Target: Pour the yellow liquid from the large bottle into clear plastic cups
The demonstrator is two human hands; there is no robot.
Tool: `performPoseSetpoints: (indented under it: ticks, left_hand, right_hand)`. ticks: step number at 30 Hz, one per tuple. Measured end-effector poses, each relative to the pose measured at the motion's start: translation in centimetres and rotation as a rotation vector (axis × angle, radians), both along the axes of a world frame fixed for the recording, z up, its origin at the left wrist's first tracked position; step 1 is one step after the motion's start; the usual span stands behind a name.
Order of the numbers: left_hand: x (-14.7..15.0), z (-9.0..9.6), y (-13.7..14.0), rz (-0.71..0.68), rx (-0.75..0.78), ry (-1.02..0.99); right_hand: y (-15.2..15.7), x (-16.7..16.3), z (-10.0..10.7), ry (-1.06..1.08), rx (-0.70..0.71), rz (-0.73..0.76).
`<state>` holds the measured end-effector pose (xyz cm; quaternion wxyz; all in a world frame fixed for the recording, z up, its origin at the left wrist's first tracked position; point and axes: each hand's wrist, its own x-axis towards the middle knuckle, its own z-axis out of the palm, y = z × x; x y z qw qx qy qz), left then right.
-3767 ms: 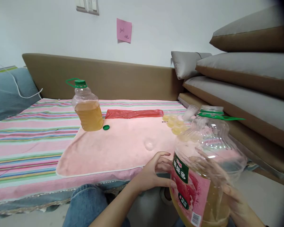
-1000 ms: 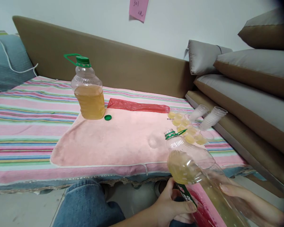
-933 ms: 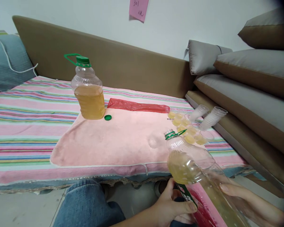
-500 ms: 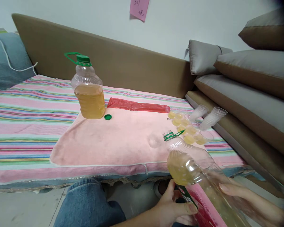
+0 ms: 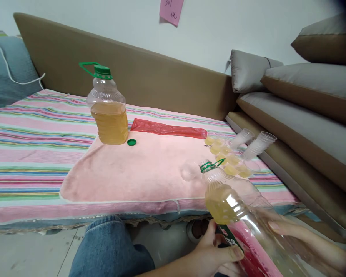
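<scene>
Between my two hands is a large clear plastic bottle (image 5: 230,204) of pale yellow liquid, tilted with its uncapped mouth pointing up and to the left. My left hand (image 5: 219,252) grips it from below near the red label. Along its far side, my right hand (image 5: 294,234) is closed on the body; some of those fingers are hidden. Just left of the bottle's mouth stands a clear plastic cup (image 5: 188,171) on the pink cloth (image 5: 132,173). Beyond the bottle are several small cups (image 5: 230,170) with yellow liquid.
A second, capped bottle (image 5: 109,119) stands at the back left, a green cap (image 5: 132,142) beside it. Behind the cloth lies a red plastic bag (image 5: 167,128). Two stacks of clear cups (image 5: 259,144) lean at the right, near piled cushions (image 5: 305,115).
The held bottle and both hands have shifted very slightly to the right, and the bottle stays tilted. Everything else looks the same apart from a small camera movement.
</scene>
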<state>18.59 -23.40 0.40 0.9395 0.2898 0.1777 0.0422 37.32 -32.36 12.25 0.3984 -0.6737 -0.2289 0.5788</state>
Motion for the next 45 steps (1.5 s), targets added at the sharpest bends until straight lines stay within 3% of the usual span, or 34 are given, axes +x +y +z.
performPoseSetpoints:
  ticks: [8, 15, 30, 38, 45]
  left_hand:
    - [0.1, 0.1, 0.1, 0.007, -0.007, -0.061]
    - [0.2, 0.2, 0.1, 0.014, -0.032, -0.074]
    - [0.4, -0.8, -0.2, -0.018, -0.039, -0.145]
    - [0.5, -0.9, -0.4, -0.008, -0.067, -0.151]
    - [0.4, -0.6, -0.3, -0.037, -0.058, -0.129]
  right_hand:
    - [0.0, 0.8, -0.5, 0.037, 0.004, -0.013]
    - [0.1, 0.8, -0.6, -0.074, -0.043, -0.066]
    - [0.2, 1.5, -0.6, -0.052, -0.054, -0.003]
    - [-0.1, 2.1, -1.4, -0.156, -0.058, -0.02]
    - [0.1, 2.0, -1.0, -0.064, -0.084, -0.008]
